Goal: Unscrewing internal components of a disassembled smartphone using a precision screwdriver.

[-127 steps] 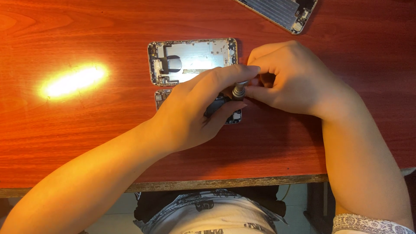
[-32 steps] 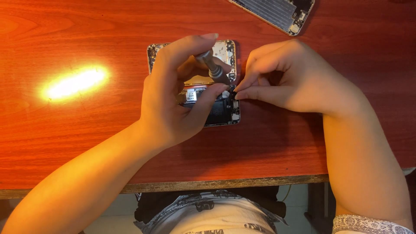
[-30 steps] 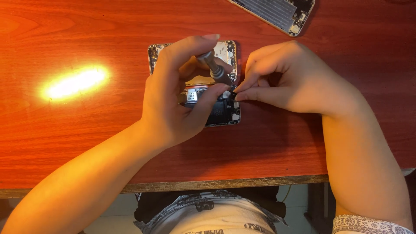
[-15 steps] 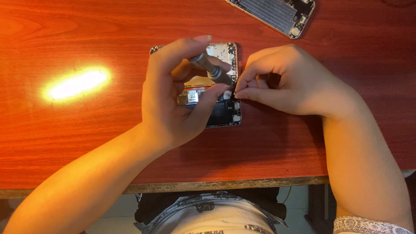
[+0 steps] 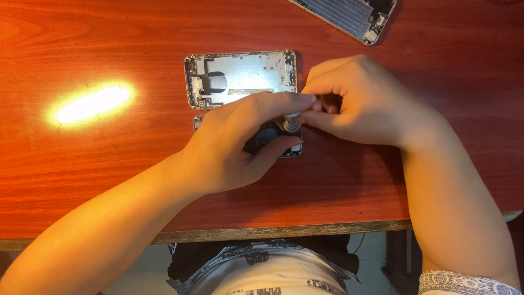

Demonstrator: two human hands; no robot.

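Screwdriver [image 5: 290, 121] upright over dark phone board [image 5: 273, 143], mid table [image 5: 109, 180]. Left hand [image 5: 240, 143] fingers pinched on its metal handle, palm covering most of board. Right hand [image 5: 363, 104] at 3 o'clock, fingertips closed together at tool, can't tell if gripping. Open silver phone shell [image 5: 240, 76] at 12 o'clock, touching board. Another phone panel [image 5: 346, 16] at 1 o'clock, well apart.
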